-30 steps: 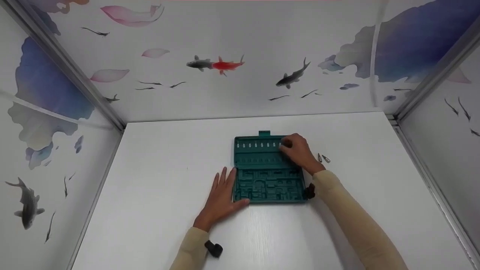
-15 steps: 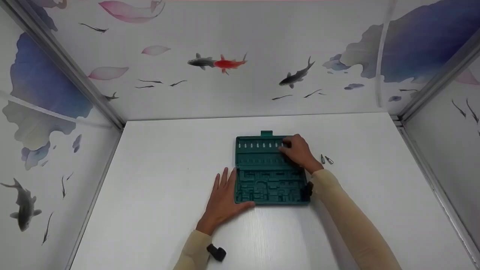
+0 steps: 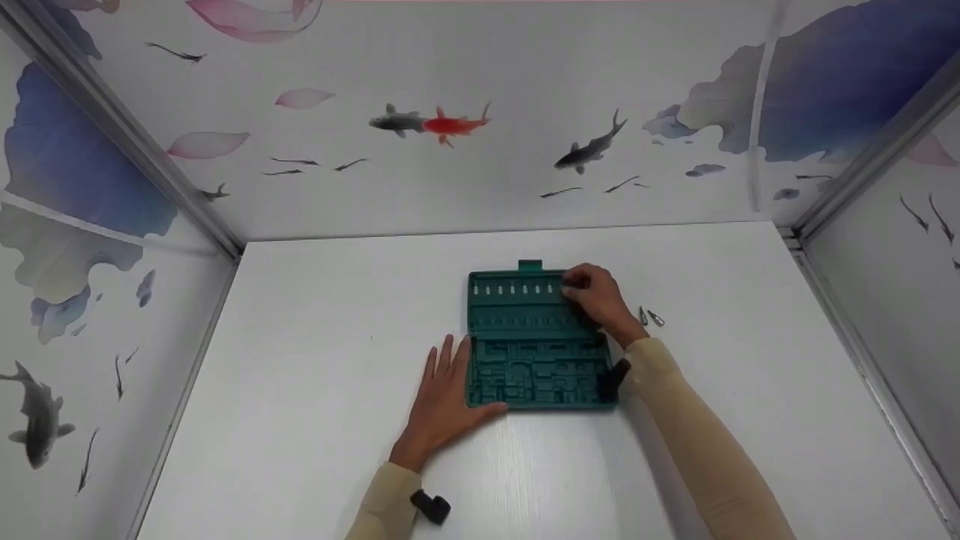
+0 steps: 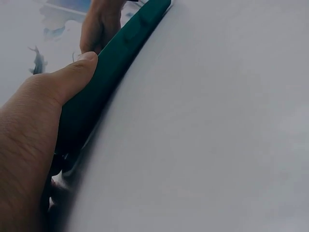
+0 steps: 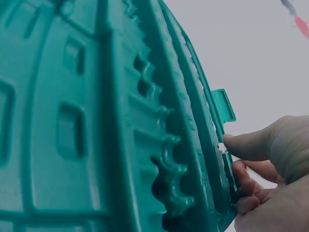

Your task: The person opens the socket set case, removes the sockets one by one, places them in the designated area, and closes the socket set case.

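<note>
A green plastic tool case (image 3: 536,371) lies unfolded on the white table, its moulded compartments facing up. Short silvery bits (image 3: 512,289) stand in a row along its far half. My left hand (image 3: 442,401) rests at the left edge, fingers straight, with the thumb along the front edge; the left wrist view shows that thumb against the green side wall. At the far right corner, my right hand (image 3: 596,296) has its fingers curled. Its thumb pinches a small shiny metal bit (image 5: 222,148) at the end of the row, which the hand partly hides in the head view.
Two loose metal bits (image 3: 649,317) lie on the table right of the case, beside the right wrist. A green latch tab (image 3: 530,265) sticks out from the far edge. Printed walls (image 3: 450,180) enclose the table at the back and sides.
The right hand stays at the far right corner, its fingers shifting slightly at the row's end. The left thumb has slid a little right along the front edge. The view shifts slightly.
</note>
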Demonstrator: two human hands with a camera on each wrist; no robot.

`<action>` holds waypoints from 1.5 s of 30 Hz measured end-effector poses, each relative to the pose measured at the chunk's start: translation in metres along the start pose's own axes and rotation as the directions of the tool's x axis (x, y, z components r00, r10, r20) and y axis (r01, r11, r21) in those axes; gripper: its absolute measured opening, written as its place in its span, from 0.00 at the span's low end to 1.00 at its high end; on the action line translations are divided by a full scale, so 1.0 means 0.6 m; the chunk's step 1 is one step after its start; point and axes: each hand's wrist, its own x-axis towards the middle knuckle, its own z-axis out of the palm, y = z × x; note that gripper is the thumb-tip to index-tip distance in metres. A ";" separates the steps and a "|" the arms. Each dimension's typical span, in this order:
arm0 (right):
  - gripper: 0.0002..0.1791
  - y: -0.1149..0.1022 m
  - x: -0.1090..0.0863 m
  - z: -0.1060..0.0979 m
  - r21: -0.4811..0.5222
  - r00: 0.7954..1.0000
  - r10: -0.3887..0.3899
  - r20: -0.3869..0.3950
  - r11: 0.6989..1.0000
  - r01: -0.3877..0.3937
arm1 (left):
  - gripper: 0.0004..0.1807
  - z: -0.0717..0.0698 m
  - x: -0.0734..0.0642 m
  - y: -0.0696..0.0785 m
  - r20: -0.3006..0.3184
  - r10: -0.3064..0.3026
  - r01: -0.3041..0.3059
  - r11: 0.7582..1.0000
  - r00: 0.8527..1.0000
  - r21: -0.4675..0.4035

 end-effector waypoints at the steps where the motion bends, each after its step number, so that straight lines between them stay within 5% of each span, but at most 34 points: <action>1: 0.17 -0.001 -0.002 0.000 0.009 1.000 0.000 -0.005 1.000 0.000 | 0.71 -0.001 0.000 0.000 -0.003 0.002 -0.002 1.000 1.000 -0.004; 8: 0.14 0.001 -0.007 0.014 -0.087 0.993 -0.088 -0.075 0.993 0.081 | 0.72 -0.002 -0.001 0.001 -0.002 -0.006 0.006 1.000 1.000 -0.014; 14: 0.12 0.003 -0.003 0.005 0.019 0.985 -0.081 -0.149 0.996 0.085 | 0.72 -0.002 -0.002 0.004 -0.009 -0.013 0.012 1.000 1.000 -0.016; 30: 0.17 0.038 -0.059 -0.086 0.074 0.966 -0.062 -0.250 0.994 0.083 | 0.72 0.000 -0.002 0.000 -0.011 -0.004 0.004 1.000 1.000 -0.016; 45: 0.21 0.110 -0.123 -0.161 0.001 0.945 0.041 -0.326 0.999 -0.043 | 0.72 -0.002 0.000 0.002 -0.001 -0.010 0.010 1.000 1.000 -0.011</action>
